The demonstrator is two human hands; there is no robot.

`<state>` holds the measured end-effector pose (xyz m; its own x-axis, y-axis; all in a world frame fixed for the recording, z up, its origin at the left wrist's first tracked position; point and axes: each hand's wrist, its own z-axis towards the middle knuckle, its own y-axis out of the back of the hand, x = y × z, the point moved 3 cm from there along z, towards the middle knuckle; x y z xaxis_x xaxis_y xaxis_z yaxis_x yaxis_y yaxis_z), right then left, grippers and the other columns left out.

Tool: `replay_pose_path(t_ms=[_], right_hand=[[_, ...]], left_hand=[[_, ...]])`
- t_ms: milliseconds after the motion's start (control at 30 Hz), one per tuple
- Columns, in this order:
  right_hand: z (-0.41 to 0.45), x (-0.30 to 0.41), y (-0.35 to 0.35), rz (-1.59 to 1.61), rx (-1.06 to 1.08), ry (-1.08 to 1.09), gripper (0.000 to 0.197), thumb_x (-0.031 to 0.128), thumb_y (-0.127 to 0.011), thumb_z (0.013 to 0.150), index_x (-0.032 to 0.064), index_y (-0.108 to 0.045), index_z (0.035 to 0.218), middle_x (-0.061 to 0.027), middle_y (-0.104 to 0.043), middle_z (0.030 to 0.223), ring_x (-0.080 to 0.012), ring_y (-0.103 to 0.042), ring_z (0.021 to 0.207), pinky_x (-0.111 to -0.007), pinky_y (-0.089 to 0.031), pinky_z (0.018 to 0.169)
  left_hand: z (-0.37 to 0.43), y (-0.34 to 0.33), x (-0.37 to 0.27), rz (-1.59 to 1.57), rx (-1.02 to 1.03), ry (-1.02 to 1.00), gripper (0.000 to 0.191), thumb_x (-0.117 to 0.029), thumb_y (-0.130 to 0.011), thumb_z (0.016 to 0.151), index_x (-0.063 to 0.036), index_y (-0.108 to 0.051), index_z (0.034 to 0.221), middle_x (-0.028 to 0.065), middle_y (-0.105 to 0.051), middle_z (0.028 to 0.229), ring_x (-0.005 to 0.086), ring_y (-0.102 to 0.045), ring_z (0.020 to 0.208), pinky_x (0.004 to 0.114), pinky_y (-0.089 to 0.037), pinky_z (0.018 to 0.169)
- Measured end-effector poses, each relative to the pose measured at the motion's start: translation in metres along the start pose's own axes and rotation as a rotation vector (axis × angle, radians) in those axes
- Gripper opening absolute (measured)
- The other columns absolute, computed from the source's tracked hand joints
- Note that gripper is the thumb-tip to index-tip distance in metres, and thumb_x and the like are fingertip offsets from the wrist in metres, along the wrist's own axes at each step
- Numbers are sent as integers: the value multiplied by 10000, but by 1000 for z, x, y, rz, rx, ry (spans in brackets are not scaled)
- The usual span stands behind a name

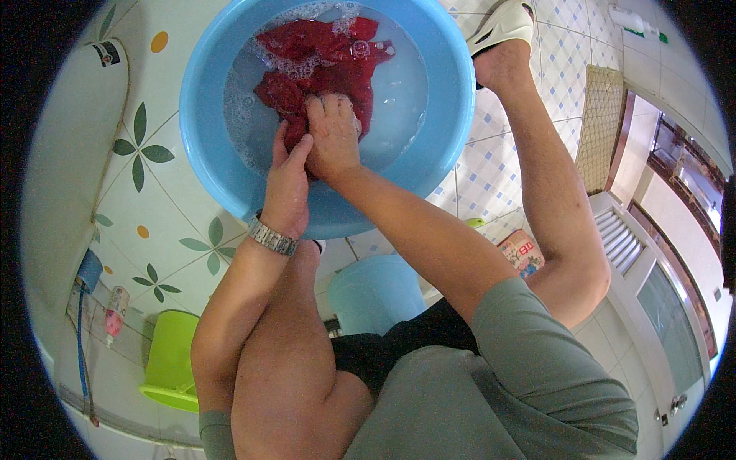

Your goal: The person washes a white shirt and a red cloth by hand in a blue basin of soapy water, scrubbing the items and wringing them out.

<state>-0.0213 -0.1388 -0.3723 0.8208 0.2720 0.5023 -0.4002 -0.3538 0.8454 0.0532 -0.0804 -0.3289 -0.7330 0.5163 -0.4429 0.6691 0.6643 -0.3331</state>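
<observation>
A wet red cloth (pixel 345 75) lies partly bunched in soapy water in a large blue plastic basin (pixel 451 109). My left hand (pixel 290 184), with a metal-band watch on its wrist, grips the near left edge of the cloth, thumb towards my other hand. Right beside it, my right hand (pixel 333 135) presses on the cloth, back of the hand up and fingers curled into the fabric; its fingertips are hidden. Suds float around the cloth and along the water's left side.
Below the basin stands a light blue bucket (pixel 374 290). A lime green bucket (pixel 172 356) and a bottle with pink contents (pixel 117 310) are at lower left. My foot in a white clog (pixel 506 26) rests right of the basin; a printed packet (pixel 520 252) lies near my knee.
</observation>
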Motion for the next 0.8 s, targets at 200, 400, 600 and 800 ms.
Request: replay_pose_path(t_ms=[200,400,600,800], right_hand=[[1,0,0,-14,-42,6,438,154,-674,716,53,-545,1121,-163,-510,1151,-371,-466,1128,-475,-449,898],[2,1,-1,-9,-80,25,420,167,-647,731,64,-549,1126,-164,-510,1135,-370,-480,1100,-478,-457,859],[2,-1,-2,35,-72,32,461,160,-631,732,41,-525,1164,-197,-499,1152,-406,-465,1106,-486,-427,901],[1,0,-1,69,-24,32,519,143,-629,727,17,-505,1214,-231,-488,1193,-446,-440,1133,-496,-392,972]], left_hand=[[2,0,0,15,1,-16,637,-196,-559,976,-92,-245,1520,119,-445,1438,214,-435,1300,341,-338,1097],[3,2,-1,44,-7,-24,657,-202,-570,965,-83,-243,1522,123,-445,1438,212,-438,1297,336,-336,1098],[5,3,0,52,-3,-33,663,-214,-570,964,-74,-241,1522,126,-435,1448,212,-427,1310,333,-326,1106],[0,0,-3,35,-20,-15,649,-197,-563,968,-78,-246,1521,128,-428,1459,211,-418,1322,331,-319,1111]])
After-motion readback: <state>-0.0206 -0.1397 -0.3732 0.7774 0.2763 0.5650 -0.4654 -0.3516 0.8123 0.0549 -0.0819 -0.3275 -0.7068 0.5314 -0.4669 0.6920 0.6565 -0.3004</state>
